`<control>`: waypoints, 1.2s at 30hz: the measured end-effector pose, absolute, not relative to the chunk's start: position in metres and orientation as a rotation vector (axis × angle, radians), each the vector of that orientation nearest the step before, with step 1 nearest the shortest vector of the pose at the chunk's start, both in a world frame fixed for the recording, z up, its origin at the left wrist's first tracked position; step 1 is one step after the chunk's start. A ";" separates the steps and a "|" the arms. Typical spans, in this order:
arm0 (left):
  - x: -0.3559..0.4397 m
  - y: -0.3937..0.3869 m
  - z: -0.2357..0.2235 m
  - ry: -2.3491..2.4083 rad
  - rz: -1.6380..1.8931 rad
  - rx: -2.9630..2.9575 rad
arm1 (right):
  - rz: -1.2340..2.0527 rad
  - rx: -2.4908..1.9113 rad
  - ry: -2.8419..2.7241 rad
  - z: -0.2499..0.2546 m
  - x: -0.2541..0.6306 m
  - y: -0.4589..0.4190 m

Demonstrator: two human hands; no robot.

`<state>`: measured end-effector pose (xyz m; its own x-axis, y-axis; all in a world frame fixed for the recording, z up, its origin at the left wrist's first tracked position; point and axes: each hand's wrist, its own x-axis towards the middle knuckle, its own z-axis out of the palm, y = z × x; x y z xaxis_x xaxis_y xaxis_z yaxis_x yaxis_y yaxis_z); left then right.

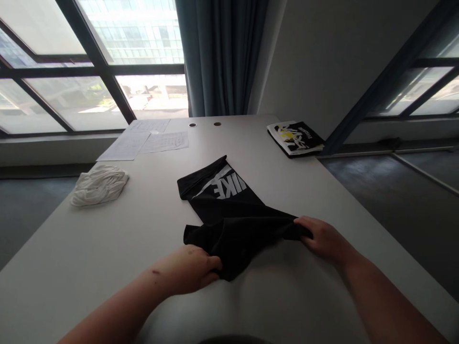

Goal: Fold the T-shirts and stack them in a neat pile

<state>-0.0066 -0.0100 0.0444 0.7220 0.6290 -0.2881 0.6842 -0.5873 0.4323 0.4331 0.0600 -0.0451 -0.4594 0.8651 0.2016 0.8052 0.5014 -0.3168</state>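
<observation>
Head view: 1 black garment (233, 210), white-lettered, on white table (150, 205) directly ahead of both hands, long axis running from near R, by R hand, away to far L, lettered end farthest out. L hand (199, 267), fingers curled, gripping the near-L edge; R hand (319, 236), fingers pinched, gripping the R end, w/ cloth bunched btwn. L hand is nearer the lettered end; white cloth (100, 185) lies well apart, far L, & black-and-white folded item (296, 137) far R.
</observation>
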 end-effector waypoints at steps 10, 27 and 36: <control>-0.025 0.061 -0.039 1.592 0.275 2.588 | 0.498 -1.559 -2.253 -0.046 0.465 0.101; -0.028 0.035 -0.008 1.362 0.288 2.622 | 0.074 -1.957 -2.465 0.018 0.255 0.165; -0.006 0.031 -0.020 1.620 0.080 2.715 | 0.539 -2.154 -2.613 0.030 0.289 0.038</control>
<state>-0.0062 0.0308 -0.0196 0.4740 0.8789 0.0542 0.8799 -0.4751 0.0085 0.2889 0.0380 0.0303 -0.1859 0.8933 -0.4091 0.9823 0.1784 -0.0568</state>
